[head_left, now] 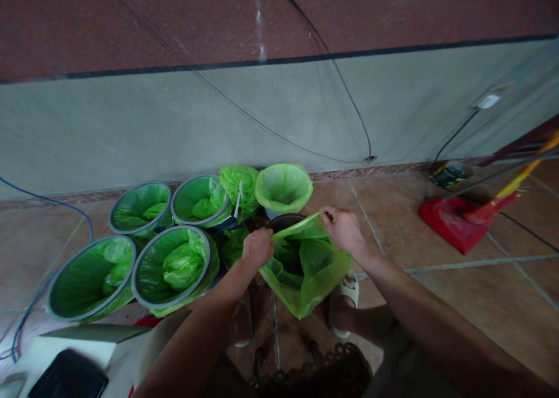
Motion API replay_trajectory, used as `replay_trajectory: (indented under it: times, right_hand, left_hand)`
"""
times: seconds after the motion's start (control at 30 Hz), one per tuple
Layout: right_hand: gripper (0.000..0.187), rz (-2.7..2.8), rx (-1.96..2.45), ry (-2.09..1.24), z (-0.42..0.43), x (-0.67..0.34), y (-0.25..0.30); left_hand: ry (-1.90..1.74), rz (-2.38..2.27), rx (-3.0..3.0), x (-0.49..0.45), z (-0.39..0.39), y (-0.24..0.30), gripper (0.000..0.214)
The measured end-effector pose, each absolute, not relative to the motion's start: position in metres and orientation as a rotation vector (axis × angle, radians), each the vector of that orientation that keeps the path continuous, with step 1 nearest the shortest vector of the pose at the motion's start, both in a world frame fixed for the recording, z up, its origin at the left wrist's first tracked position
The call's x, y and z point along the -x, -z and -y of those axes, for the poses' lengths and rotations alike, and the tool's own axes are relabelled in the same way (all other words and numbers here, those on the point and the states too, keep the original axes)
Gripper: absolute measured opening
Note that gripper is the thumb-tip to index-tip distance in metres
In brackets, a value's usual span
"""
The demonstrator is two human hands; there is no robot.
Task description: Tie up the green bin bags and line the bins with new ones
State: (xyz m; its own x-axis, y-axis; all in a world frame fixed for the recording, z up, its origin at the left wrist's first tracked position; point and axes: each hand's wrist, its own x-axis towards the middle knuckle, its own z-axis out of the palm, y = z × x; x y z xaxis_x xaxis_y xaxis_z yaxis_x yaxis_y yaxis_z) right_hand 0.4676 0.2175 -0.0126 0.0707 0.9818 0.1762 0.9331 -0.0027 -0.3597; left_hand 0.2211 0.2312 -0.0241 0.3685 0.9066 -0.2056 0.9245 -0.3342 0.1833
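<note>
A floor of reddish-brown square tiles with pale joints runs up to a wall, pale grey below and dark red above a black stripe. Over the floor, the left hand and the right hand both pinch the rim of a translucent green plastic bag — fingers closed on its edge, the hands apart and the rim drawn taut between them. The bag hangs open between the person's feet, one corner pointing down toward the body; just behind its rim shows the dark round rim of a bin, and how far the bag sits inside it I cannot tell.

Beyond the hands, near the wall, stands a pale bin lined in light green plastic, and beside it a bunched green plastic bag with a white strip. To the left are four round grey-rimmed bins in two rows, each lined with green plastic with crumpled plastic inside. White sandals are on the feet. Well apart on the right lies a red plastic dustpan beside a yellow handle; a blue cable curves along the far left.
</note>
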Motion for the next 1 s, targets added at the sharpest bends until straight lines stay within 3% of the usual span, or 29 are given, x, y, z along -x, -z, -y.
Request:
replay_trajectory:
  times: [0.13,0.2,0.43,0.57,0.87,1.0]
  right_hand:
    - [0.024,1.931,1.909,-0.229,-0.216,-0.461,0.013]
    - [0.024,1.928,1.831,-0.27,-0.215,-0.455,0.011]
    - [0.021,2.011,1.576,-0.345,-0.214,-0.437,0.013]
    - [0.02,2.11,1.626,-0.335,-0.218,-0.443,0.018]
    - [0.025,2.047,2.17,-0.206,-0.227,-0.473,0.011]
    - [0.026,2.027,2.107,-0.17,-0.225,-0.467,0.012]
  left_hand:
    - [-0.173,-1.608,-2.34,-0.225,-0.233,0.022,0.057]
    - [-0.351,-1.556,-2.372,-0.231,-0.234,0.018,0.065]
    - [-0.505,-1.406,-2.415,-0.249,-0.236,0.006,0.022]
    - [-0.473,-1.554,-2.383,-0.245,-0.239,0.003,0.024]
    - [-0.296,-2.005,-2.205,-0.216,-0.253,-0.018,0.027]
    - [-0.286,-1.944,-2.303,-0.223,-0.249,-0.019,0.037]
